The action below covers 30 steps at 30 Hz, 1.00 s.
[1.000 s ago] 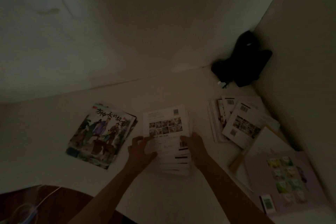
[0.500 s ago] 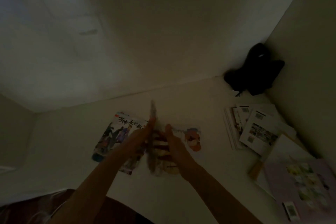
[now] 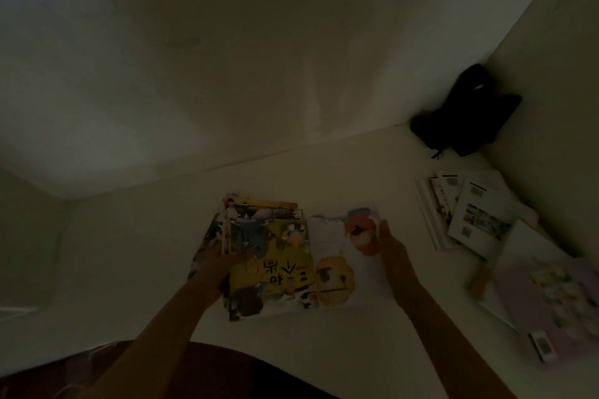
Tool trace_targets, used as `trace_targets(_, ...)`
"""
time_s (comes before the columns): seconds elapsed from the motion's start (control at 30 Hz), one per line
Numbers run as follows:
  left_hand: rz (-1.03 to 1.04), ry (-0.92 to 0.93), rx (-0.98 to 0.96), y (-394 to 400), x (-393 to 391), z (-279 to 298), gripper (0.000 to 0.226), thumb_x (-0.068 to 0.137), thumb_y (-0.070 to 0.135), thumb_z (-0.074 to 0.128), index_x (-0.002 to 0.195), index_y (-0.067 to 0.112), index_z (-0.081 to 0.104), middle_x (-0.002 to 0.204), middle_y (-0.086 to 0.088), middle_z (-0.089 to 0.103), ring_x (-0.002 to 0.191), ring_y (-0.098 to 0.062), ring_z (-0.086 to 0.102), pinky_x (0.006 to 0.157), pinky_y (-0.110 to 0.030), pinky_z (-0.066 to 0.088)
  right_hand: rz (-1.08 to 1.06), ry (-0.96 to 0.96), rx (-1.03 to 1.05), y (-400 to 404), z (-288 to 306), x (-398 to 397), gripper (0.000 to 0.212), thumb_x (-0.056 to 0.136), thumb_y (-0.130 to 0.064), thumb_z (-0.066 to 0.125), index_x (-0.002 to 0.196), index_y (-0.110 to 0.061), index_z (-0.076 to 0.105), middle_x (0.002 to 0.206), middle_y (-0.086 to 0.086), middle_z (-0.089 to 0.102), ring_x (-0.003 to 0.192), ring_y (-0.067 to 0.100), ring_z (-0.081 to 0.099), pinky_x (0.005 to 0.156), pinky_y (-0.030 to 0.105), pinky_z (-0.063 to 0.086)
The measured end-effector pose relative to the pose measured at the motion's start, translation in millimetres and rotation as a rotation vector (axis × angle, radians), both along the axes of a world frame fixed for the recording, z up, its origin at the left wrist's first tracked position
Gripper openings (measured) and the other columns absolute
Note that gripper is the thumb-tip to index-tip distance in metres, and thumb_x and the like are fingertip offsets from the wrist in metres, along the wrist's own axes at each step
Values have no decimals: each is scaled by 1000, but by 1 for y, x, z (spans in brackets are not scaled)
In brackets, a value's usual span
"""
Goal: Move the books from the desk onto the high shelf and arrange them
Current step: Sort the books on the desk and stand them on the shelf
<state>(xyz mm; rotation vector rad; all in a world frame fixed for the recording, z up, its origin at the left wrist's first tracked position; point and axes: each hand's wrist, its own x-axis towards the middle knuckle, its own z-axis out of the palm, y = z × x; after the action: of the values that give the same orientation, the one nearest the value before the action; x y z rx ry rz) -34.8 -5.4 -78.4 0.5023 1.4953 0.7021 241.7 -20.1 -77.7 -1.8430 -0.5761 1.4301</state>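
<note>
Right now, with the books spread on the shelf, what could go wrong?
1. The yellow-cover book lies crooked on an uneven pile held only by the left hand; it might slide off.
2. The right hand is at the white book and could push it into the fanned stack.

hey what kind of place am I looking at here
Probably a dim corner of a home shelf or desk surface: children's picture books in loose piles on a white surface between plain walls.

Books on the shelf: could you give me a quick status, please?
Left hand holds yellow book on left pile. Right hand open beside white book. More books right; black bag in corner.
</note>
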Motion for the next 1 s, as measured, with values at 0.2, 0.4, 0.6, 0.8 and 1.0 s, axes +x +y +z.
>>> trace_targets(0.2,56,-125,-48,12,-25,-18,83,66,81,46,126,25,55,127,-12,59,115,-34,56,96,-54,45,433,94,-44,0,9,-51,49,98,-47,34,113,-13,66,116,9,66,108,26,61,87,32,44)
trace_targets(0.4,5,-83,7,12,-17,-11,57,79,70,43,111,24,58,105,-9,65,104,-31,61,89,-51,49,453,-433,-162,-14,-49,-108,57,87,-39,62,127,-2,44,128,17,47,114,31,52,94,36,47)
trace_targets(0.6,37,-74,-55,16,-18,-17,69,78,70,40,117,17,61,107,-15,67,96,-31,65,81,-47,53,16,-65,-109,-25,-48,-108,30,81,-2,69,77,-13,41,92,20,56,86,28,59,74,43,54)
trace_targets(0.8,26,-34,-92,18,-26,-21,77,81,67,39,137,14,43,117,-23,58,110,-39,56,79,-42,51,138,-170,-62,-27,-39,-58,27,80,13,57,84,-8,41,74,14,54,65,22,52,54,38,49)
trace_targets(1.0,-67,78,-38,13,-27,-27,37,94,36,50,117,9,57,114,-18,62,91,-29,59,71,-36,51,457,-498,-69,-16,-35,-27,15,86,-2,56,95,-12,50,83,16,60,72,28,57,62,37,48)
